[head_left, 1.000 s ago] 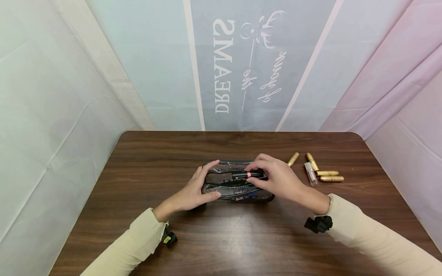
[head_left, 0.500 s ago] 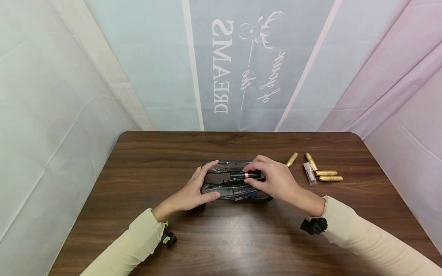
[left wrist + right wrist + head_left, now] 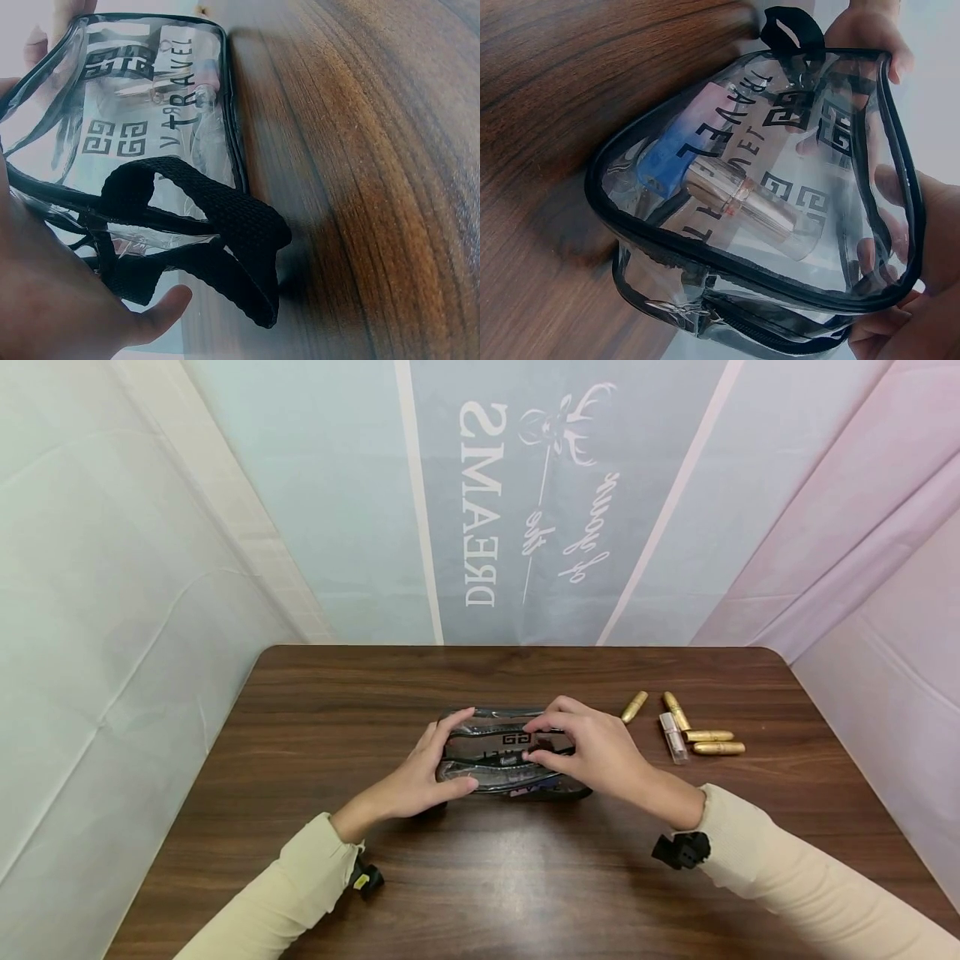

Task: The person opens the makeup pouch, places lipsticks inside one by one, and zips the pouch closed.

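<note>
A clear zip toiletry bag (image 3: 487, 775) with black piping and printed lettering stands open-topped on the table. My left hand (image 3: 420, 777) grips its left end, thumb in front and fingers behind; a black strap loop (image 3: 247, 232) hangs at that end in the left wrist view. My right hand (image 3: 596, 752) is over the opening's right part, thumb and index finger apart, with no tube showing between their tips. Through the clear wall, the right wrist view shows a pinkish-gold lipstick tube (image 3: 742, 206) and a blue-and-pink item (image 3: 681, 142) inside.
Right of the bag lie several gold bullet-shaped tubes (image 3: 708, 737) and a small clear tube with a silvery cap (image 3: 673, 737). The wooden table (image 3: 480, 877) has fabric panels along its back and sides; a printed backdrop (image 3: 525, 527) hangs behind it.
The black tube with a pink band, pinched by my right hand over the bag's opening before, no longer shows there; the printed logo now shows in its place. My left hand stays put.
</note>
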Demonstrator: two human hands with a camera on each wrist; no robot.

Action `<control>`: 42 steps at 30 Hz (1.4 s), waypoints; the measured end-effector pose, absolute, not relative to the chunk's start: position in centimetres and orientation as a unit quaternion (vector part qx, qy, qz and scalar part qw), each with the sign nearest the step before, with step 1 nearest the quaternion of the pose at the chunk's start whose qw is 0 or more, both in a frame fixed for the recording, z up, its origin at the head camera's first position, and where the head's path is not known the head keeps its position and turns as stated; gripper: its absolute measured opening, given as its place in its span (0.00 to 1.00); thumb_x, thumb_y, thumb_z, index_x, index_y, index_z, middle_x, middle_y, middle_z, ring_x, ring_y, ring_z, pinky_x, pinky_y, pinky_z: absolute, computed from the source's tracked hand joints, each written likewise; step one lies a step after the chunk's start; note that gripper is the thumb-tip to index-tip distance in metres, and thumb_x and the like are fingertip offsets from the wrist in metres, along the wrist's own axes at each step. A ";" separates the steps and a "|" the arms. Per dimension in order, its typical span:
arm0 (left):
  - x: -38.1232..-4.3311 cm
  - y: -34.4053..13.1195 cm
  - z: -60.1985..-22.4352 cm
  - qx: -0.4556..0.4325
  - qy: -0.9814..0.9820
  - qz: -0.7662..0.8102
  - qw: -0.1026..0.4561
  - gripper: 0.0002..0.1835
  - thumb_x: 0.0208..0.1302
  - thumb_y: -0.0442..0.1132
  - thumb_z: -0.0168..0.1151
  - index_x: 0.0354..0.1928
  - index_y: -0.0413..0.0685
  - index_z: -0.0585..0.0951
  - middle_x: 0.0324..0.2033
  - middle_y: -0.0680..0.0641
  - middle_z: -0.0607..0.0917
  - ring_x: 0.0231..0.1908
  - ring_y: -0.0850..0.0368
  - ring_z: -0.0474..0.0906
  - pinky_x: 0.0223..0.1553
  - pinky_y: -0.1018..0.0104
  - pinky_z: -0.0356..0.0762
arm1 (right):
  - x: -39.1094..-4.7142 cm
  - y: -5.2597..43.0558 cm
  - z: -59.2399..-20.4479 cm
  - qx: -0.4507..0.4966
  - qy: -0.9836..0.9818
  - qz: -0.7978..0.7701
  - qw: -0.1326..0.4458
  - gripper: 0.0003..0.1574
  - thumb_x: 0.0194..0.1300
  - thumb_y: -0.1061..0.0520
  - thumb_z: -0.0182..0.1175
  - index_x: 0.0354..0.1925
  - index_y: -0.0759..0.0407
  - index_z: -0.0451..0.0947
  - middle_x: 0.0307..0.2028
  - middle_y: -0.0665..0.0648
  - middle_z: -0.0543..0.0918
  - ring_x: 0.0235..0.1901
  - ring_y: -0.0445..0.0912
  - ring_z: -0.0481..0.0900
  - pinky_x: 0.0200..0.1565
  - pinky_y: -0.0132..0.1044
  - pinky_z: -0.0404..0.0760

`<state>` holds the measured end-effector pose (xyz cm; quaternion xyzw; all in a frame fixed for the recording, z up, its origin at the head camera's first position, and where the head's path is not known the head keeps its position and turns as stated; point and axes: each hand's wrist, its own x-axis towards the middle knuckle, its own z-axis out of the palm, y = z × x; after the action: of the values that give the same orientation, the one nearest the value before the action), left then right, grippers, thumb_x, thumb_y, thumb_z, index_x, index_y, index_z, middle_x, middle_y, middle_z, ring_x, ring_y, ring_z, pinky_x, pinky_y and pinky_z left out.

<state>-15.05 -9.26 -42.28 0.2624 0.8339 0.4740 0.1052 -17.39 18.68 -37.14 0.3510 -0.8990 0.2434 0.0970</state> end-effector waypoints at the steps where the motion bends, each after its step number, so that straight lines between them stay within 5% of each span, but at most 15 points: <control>1: -15.1 -9.3 -42.3 0.263 0.834 0.474 0.105 0.45 0.60 0.52 0.62 0.73 0.66 0.46 0.68 0.52 0.52 0.66 0.51 0.51 0.57 0.37 0.55 | -17.4 18.7 -37.1 0.350 -0.899 0.244 0.096 0.16 0.53 0.47 0.70 0.43 0.41 0.82 0.36 0.44 0.76 0.19 0.31 0.64 0.22 0.29 0.66; 29: -15.2 -9.3 -42.4 0.259 0.832 0.477 0.110 0.45 0.61 0.53 0.61 0.73 0.66 0.45 0.70 0.61 0.47 0.69 0.56 0.42 0.59 0.35 0.51 | -17.5 19.1 -37.0 0.357 -0.893 0.265 0.071 0.11 0.57 0.46 0.67 0.40 0.38 0.80 0.36 0.44 0.76 0.21 0.33 0.65 0.24 0.30 0.66; 42: -15.2 -9.4 -42.3 0.265 0.828 0.481 0.113 0.44 0.62 0.52 0.60 0.73 0.67 0.45 0.71 0.58 0.47 0.70 0.50 0.40 0.59 0.33 0.49 | -17.6 19.8 -36.6 0.364 -0.880 0.302 0.039 0.12 0.58 0.46 0.65 0.43 0.39 0.80 0.37 0.42 0.75 0.26 0.37 0.68 0.27 0.30 0.68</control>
<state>-15.18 -9.39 -42.26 0.2653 0.8276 0.4815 0.1134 -17.56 19.82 -36.62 0.3641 -0.8803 0.3017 0.0387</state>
